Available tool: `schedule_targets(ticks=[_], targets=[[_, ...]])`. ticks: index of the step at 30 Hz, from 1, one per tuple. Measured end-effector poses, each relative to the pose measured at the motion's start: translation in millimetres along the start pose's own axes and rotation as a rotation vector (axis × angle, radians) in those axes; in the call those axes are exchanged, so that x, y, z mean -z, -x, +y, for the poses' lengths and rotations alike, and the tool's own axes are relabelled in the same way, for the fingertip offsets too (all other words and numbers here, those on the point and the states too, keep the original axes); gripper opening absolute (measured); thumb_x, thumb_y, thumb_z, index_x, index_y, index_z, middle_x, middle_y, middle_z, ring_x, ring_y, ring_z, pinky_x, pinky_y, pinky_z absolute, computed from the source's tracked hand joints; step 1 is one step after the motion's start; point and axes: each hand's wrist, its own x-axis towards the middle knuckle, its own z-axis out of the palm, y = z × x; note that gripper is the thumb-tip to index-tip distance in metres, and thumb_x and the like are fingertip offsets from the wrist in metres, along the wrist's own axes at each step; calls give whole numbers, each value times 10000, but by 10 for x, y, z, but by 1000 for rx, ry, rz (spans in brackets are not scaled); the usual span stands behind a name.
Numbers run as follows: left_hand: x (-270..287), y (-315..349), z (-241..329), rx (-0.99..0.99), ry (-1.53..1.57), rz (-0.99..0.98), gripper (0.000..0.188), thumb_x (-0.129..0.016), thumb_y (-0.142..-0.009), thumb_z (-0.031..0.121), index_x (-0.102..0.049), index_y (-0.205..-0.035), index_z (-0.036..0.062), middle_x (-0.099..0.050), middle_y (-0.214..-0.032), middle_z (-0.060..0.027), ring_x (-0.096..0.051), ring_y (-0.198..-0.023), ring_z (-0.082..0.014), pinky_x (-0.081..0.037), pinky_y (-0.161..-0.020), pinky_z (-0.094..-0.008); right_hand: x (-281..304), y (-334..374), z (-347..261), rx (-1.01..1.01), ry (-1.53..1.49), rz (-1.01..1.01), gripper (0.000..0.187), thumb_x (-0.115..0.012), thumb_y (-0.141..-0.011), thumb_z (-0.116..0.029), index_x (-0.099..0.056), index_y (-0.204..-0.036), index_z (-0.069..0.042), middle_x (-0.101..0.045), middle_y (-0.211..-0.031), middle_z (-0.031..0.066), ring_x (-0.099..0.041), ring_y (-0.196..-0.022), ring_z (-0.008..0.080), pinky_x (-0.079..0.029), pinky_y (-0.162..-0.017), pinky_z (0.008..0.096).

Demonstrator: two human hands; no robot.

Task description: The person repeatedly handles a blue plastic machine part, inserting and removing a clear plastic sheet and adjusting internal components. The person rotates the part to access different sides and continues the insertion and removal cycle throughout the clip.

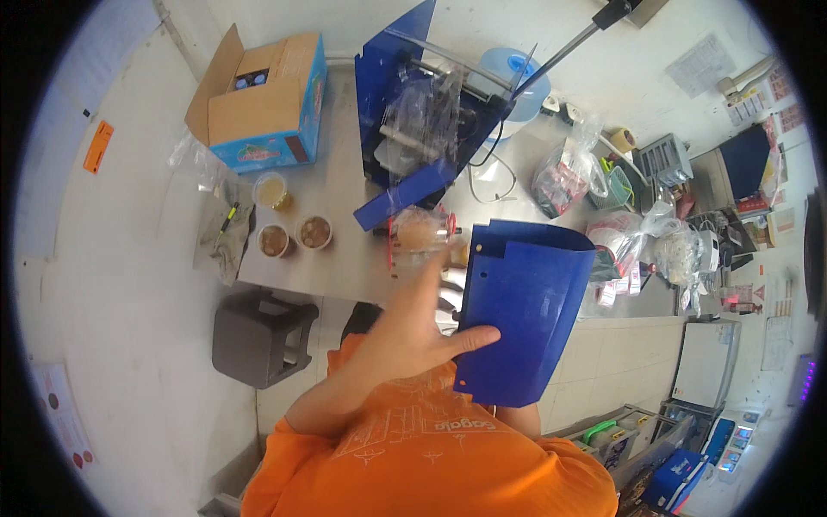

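Observation:
A bent blue metal cover panel (521, 314) with small holes along its left edge stands upright in front of my chest. My left hand (418, 319) is at that edge, its thumb lying on the panel's face and its fingers stretched out and apart. Below the panel my right forearm (521, 420) shows, but the panel hides my right hand. Beyond them, on the metal table (353, 211), stands a blue machine (372, 103) like a cup sealer. It has a long lever (564, 56), clear plastic film (426, 108) and a film roll (419, 231) at its front.
Left of the machine are an opened blue cardboard box (263, 151), several plastic cups (314, 231) of drink and a grey cloth (226, 228). A dark stool (258, 340) is below. Plastic bags (564, 177) and a wire basket (663, 159) crowd the right side; a blue-capped water jug (530, 90) stands behind.

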Motion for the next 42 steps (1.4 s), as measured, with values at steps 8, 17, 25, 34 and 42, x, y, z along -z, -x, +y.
schedule_targets(ticks=[8,17,25,34,42], targets=[[72,-652,-366,-95,226,21,730,-857,-780,342,-450,-1277,-6,-593,-1134,-139,-601,-1044,-233,-493,-881,-337,-934,-297,-849,113,845,387,1042,-899,-676,-335,-352,-1470,59,-510,-1382,168,-482,-1306,281,-409,-1074,429],[467,-1964,-860,-222,-391,315,890,-764,-813,372,-306,-1470,-15,-476,-1411,-211,-495,-1264,-336,-392,-1034,-466,-1881,-1493,-2093,442,1139,611,748,-834,-767,-286,-495,-1342,50,-611,-1169,127,-589,-1075,218,-467,-957,358],[518,-2587,-1329,175,-729,-63,1056,-774,-754,322,-161,-1547,-11,-526,-1371,-243,-569,-1196,-411,-409,-1035,-525,-1903,-3659,-2591,398,1467,335,512,-767,-842,-269,-605,-1189,70,-682,-1071,145,-673,-946,209,-531,-889,313],[756,-2755,-1112,146,-693,108,680,-739,-805,283,-448,-1396,116,-521,-1289,-221,-615,-1103,-406,-550,-839,-498,-1667,-4503,-2300,-301,1687,70,908,-816,-717,-439,-454,-1302,153,-624,-1161,247,-648,-1068,291,-522,-955,360],[764,-2696,-1092,-32,-693,288,195,-728,-799,222,-638,-901,83,-565,-1218,-123,-501,-1247,-347,-487,-933,-498,-1277,-4889,-2551,-390,1892,-24,989,-796,-712,-452,-340,-1454,16,-561,-1295,229,-589,-1176,347,-515,-971,473]])
